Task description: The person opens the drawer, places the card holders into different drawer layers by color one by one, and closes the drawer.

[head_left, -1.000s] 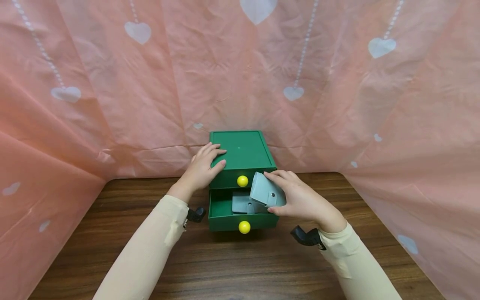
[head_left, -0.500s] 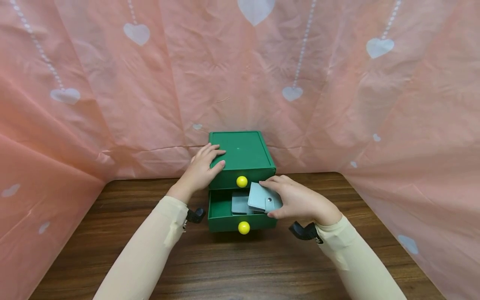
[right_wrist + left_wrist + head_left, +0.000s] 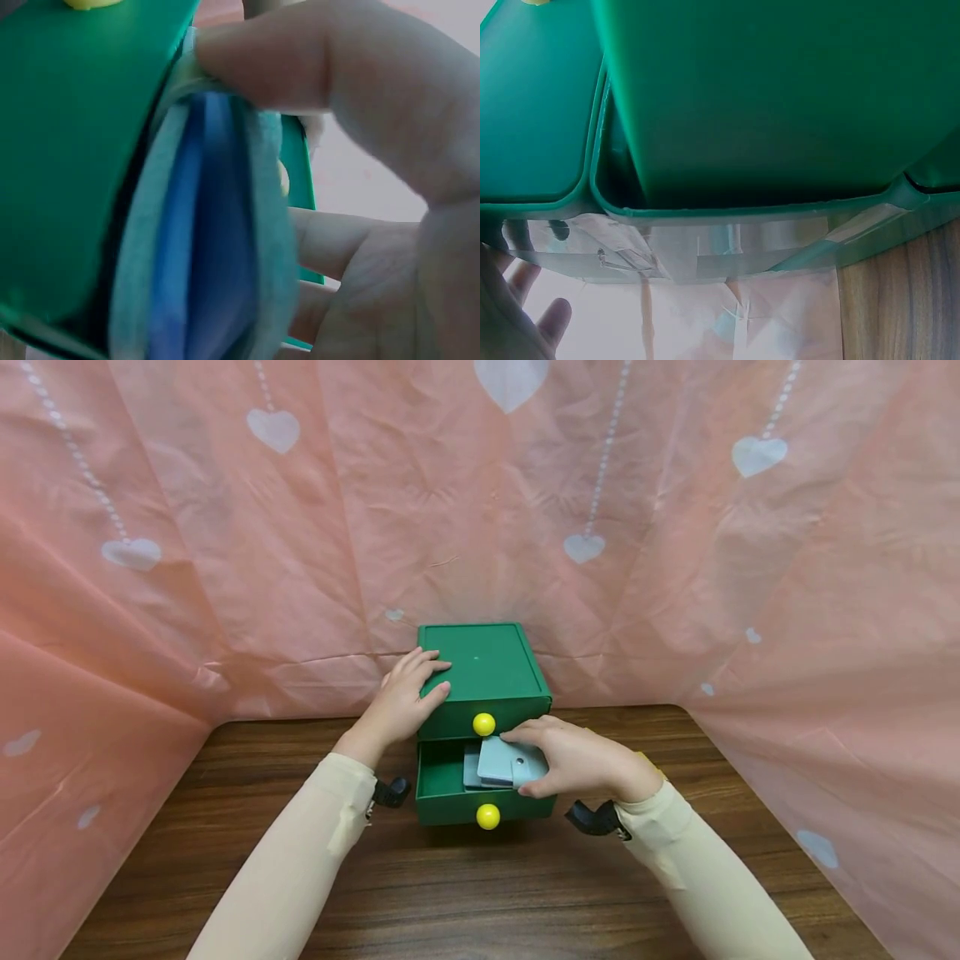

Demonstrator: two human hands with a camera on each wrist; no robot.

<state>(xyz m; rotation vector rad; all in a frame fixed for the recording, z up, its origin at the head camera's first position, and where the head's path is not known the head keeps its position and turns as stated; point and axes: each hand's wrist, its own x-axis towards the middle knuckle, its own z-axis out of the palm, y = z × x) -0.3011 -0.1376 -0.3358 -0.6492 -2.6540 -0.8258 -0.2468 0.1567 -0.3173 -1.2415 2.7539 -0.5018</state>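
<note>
A small green two-drawer cabinet stands on the table, its lower drawer pulled out. My left hand rests on the cabinet's top left edge, fingers spread and relaxed. With thumb and fingers my right hand pinches a light blue snap-button wallet, low over the open drawer. Seen end-on in the right wrist view, the wallet shows bluish inner leaves between its covers. A second grey-blue wallet lies in the drawer, mostly hidden beneath the held one.
Yellow round knobs mark the upper drawer, which is closed, and the lower one. The dark wood table runs toward me. A pink curtain with white hearts hangs close behind the cabinet and along both sides.
My right hand has lowered the wallet and brought it left, from above the drawer's right side to over the second wallet, tilting it flatter. My left hand stays on the cabinet.
</note>
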